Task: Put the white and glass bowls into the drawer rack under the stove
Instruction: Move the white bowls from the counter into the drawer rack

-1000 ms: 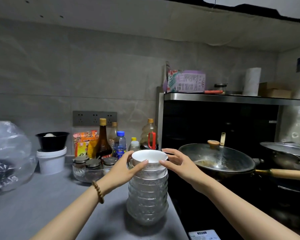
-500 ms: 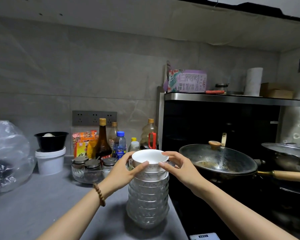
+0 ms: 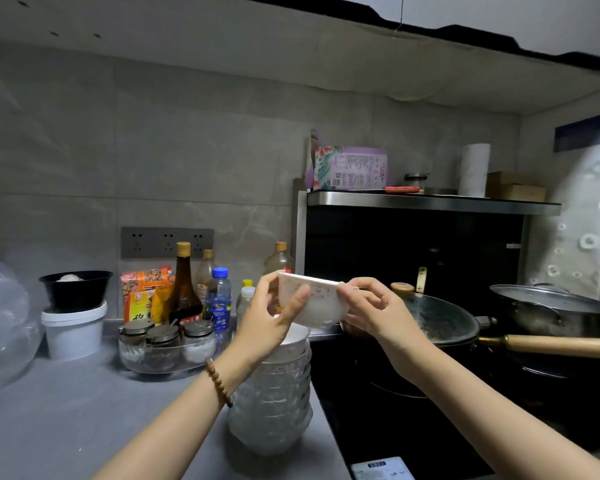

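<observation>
We are holding a small round white ceramic bowl (image 3: 316, 304) in the air, just above the tall stack of ribbed clear glass bowls (image 3: 274, 393) at the near edge of the grey worktop (image 3: 66, 410). Our left hand (image 3: 274, 318) and right hand (image 3: 371, 311) are gripping its opposite sides, fingers (image 3: 297, 299) closed on its wall. We judge it best keeping both grips firm and level. The bowl is tilting slightly, faintly speckled outside.

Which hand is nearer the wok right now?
Right. The right hand holds the white bowl just beside the wok; the left hand grips the bowl's far side.
</observation>
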A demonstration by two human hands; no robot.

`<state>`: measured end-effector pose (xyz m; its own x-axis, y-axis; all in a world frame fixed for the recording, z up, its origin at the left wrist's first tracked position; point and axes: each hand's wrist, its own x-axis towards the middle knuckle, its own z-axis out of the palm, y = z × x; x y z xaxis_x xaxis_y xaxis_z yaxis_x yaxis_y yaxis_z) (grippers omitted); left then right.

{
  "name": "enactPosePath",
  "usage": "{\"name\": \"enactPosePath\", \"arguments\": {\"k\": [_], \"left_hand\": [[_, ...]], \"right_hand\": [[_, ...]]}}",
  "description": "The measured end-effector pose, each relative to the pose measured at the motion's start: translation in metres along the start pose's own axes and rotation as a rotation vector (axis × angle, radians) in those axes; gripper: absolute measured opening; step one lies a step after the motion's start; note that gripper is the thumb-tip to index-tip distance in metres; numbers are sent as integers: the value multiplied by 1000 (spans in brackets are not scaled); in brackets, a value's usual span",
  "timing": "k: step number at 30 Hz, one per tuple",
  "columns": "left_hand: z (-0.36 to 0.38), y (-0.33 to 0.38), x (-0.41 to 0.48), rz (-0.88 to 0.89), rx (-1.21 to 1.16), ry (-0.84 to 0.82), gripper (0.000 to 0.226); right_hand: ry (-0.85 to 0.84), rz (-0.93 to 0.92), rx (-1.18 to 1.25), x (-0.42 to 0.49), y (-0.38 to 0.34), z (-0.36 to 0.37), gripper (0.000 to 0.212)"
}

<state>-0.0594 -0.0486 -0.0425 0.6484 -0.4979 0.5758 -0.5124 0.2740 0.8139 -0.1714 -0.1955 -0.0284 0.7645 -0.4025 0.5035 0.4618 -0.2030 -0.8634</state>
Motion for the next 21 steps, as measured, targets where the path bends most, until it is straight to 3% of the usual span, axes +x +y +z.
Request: {"name": "enactPosePath", "arguments": {"k": [4, 7, 12, 15, 17, 21], "left_hand": [[45, 1, -10, -53, -137, -105, 77], [84, -1, -21, -112, -243, -177, 77], [149, -13, -43, -270, -282, -273, 77], [185, -27, -59, -399, -257, -404, 76], [208, -38, -72, -459, -239, -486, 65], [249, -68, -101, -625, -274, -586, 70]], "right_hand": [[63, 56, 57, -25, -13, -35, 42], [92, 81, -40, -51, -16, -66, 48], [160, 55, -232, -90, -14, -124, 37], [84, 144, -327, -117, -13, -158, 24], [32, 196, -372, -136, -6, -180, 28], [38, 330, -358, -172, 20, -216, 27]]}}
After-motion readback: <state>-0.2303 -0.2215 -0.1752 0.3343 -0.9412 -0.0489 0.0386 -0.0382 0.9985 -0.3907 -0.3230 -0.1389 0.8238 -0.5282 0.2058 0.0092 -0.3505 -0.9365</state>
